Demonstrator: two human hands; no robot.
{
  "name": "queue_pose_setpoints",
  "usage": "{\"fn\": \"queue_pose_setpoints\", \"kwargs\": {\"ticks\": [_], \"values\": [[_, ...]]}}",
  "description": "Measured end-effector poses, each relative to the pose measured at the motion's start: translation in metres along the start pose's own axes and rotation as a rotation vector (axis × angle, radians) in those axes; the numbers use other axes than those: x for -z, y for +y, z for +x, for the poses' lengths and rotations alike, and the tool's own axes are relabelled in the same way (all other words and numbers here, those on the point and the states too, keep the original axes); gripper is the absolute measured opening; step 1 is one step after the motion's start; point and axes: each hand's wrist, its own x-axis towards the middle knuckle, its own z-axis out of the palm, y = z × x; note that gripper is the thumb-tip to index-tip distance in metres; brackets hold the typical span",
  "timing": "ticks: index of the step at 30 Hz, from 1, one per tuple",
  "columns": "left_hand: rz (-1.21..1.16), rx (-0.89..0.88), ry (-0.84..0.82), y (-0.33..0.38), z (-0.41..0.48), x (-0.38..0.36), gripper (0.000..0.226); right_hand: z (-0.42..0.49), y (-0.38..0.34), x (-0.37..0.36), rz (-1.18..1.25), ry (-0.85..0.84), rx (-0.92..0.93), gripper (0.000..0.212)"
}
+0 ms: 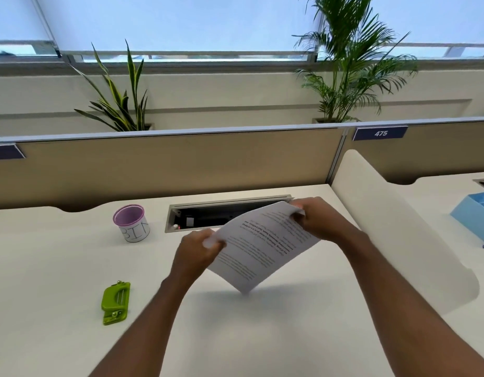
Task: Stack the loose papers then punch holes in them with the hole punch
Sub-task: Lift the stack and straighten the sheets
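A stack of printed white papers [262,246] is held tilted above the white desk [58,268], its lowest corner pointing down near the desk surface. My left hand [198,253] grips the stack's left corner. My right hand [315,220] grips its far right corner. The green hole punch [116,302] lies on the desk at the left, well apart from both hands and the papers.
A small cup with a purple rim, labelled BIN [131,223], stands at the back left. An open cable tray [208,216] is set into the desk behind the papers. A curved white divider [398,229] rises on the right, with a blue tray [477,213] beyond it.
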Motion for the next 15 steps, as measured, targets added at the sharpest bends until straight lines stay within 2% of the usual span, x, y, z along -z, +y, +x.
{"fn": "queue_pose_setpoints", "kwargs": {"ticks": [3, 6, 9, 15], "values": [[-0.005, -0.012, -0.024, 0.018, 0.001, -0.010, 0.021, 0.005, -0.016, 0.002, -0.078, -0.052, 0.014, 0.015], [-0.138, 0.008, -0.101, 0.032, 0.005, -0.014, 0.021, 0.009, -0.026, 0.003, -0.107, -0.063, 0.042, 0.019], [-0.256, 0.043, -0.121, 0.041, 0.009, -0.012, 0.022, 0.008, -0.029, 0.008, -0.100, -0.037, 0.034, 0.013], [-0.534, 0.194, -0.061, 0.029, 0.008, 0.002, 0.006, -0.004, 0.002, 0.036, 0.191, 0.037, -0.111, 0.006]]}}
